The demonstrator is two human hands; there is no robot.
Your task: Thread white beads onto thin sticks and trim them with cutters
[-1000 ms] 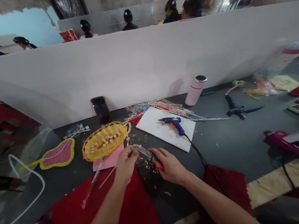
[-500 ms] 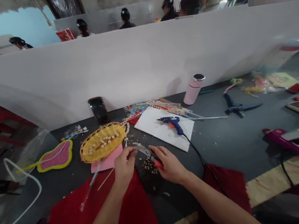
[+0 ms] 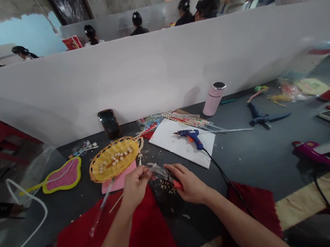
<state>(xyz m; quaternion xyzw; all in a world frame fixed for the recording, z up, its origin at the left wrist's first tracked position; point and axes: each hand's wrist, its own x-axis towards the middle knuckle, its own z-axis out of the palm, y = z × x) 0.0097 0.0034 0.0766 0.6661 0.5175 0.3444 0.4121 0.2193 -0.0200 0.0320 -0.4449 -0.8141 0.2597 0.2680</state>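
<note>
My right hand (image 3: 188, 182) is wrapped round the red handles of a pair of pruning shears (image 3: 160, 171), whose metal jaws point left. Between the fingertips of my left hand (image 3: 136, 184), pinched beside the jaws, is something too small to make out. Small pale scraps (image 3: 167, 186) lie on the dark table (image 3: 197, 225) below the shears. To the left, a yellow woven basket (image 3: 113, 157) holds several small pale pieces and partly covers a pink sheet (image 3: 120, 179). A blue glue gun (image 3: 192, 137) rests on a white board (image 3: 166, 133) beyond my right hand.
A pink bottle (image 3: 212, 100) and a phone (image 3: 110, 124) stand by the white partition (image 3: 151, 72). Blue pliers-like tool (image 3: 264, 119) lies right. Red cloth (image 3: 86, 241) spreads under my left forearm; the glue gun's black cord (image 3: 221, 173) runs past my right. People sit beyond the partition.
The shears and my left fingertips have shifted slightly relative to each other, still close together. The whole view has moved a little.
</note>
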